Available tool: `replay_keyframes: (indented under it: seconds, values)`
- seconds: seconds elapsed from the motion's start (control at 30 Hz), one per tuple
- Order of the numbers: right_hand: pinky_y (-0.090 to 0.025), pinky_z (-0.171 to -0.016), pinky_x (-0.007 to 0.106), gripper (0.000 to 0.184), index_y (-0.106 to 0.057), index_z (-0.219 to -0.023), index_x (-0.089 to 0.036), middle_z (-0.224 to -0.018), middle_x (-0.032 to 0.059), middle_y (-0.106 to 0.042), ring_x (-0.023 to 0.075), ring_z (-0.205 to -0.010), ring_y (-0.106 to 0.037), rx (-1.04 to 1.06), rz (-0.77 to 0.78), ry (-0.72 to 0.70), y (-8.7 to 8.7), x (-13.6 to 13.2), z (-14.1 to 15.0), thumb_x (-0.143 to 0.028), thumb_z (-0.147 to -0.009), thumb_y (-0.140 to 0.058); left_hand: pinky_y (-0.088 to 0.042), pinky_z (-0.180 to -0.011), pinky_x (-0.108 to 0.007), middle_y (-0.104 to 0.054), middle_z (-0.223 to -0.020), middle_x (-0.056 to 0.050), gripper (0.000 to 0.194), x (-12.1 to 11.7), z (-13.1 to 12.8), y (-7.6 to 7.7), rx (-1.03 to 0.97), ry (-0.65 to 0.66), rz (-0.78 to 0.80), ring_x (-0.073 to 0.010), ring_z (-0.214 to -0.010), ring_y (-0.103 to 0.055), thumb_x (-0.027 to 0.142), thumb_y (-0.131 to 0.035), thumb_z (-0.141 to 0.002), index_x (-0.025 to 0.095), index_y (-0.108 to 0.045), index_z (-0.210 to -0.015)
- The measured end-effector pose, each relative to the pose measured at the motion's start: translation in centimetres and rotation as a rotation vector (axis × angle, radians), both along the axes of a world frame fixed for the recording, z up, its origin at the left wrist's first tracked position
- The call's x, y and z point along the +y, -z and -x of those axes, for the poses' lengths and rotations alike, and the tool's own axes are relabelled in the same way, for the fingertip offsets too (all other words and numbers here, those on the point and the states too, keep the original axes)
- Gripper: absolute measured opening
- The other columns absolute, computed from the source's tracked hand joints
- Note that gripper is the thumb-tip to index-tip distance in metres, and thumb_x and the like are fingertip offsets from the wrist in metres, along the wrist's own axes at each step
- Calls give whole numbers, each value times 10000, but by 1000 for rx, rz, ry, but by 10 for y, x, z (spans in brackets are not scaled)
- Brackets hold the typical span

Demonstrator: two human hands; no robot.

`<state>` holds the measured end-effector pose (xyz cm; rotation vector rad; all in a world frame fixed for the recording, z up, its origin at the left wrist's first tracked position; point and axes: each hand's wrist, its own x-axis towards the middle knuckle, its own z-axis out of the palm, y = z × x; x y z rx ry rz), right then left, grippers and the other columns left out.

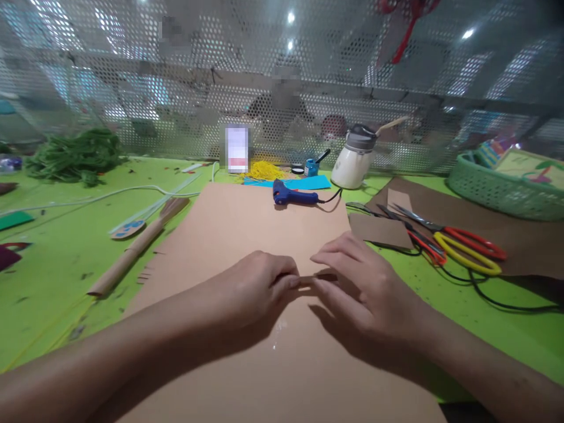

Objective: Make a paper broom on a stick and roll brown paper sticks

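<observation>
My left hand (pixel 259 288) pinches a brown strip (pixel 307 282) above the sheet (pixel 247 223), well in from the counter's (pixel 506 320) far edge, seemingly to steady it; my right hand (pixel 370 282) curves alongside, its grip unclear.

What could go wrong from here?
The brown strip in the left hand, its other end at the right hand, might bend. The blue glue gun lies on the tan sheet, so dripping glue could mark it. The black cord runs by the yellow-handled scissors; a tug might shift them.
</observation>
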<state>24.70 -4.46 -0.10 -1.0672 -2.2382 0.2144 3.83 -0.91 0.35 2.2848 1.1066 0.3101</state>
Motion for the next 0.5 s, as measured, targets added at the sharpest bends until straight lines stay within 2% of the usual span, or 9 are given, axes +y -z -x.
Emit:
replay_keyframes:
  seconds: [0.07,0.17,0.27,0.33,0.5]
  values:
    - [-440,-770,345,105,-665,-960,-158,-892,61,-638,197,-863,-554,17,139,-14,0,1,2,-181,-920,-571,-294,-554,-267,-586,-671,29,340,-6,-2,2,1,19,-79,-126,-583,-466,362,-372,-981,221,-581,-751]
    - [-449,-666,266,135,-687,-813,-180,-773,10,-651,137,-731,-589,144,344,9,2,1,4,-170,-910,-594,-296,-596,-281,-575,-713,17,258,-10,-4,0,4,108,-234,-138,-655,-482,292,-429,-967,211,-560,-761]
    - [-448,-599,235,131,-676,-730,-172,-710,-5,-658,120,-661,-594,272,451,76,1,3,4,-168,-860,-659,-299,-615,-292,-549,-716,5,209,-8,-2,-1,0,198,-345,-147,-674,-473,230,-452,-951,195,-540,-765]
    - [-452,-600,234,118,-687,-729,-169,-708,-2,-661,122,-662,-598,288,451,75,1,4,5,-157,-845,-669,-305,-618,-294,-545,-725,-2,191,-5,-1,-1,-14,214,-378,-150,-677,-472,206,-449,-946,190,-539,-778]
    - [-441,-612,237,118,-711,-788,-174,-725,0,-649,123,-685,-597,246,338,3,4,6,4,-110,-849,-633,-330,-634,-286,-567,-757,-11,172,-7,-4,0,-52,202,-370,-153,-706,-493,198,-446,-943,187,-548,-806]
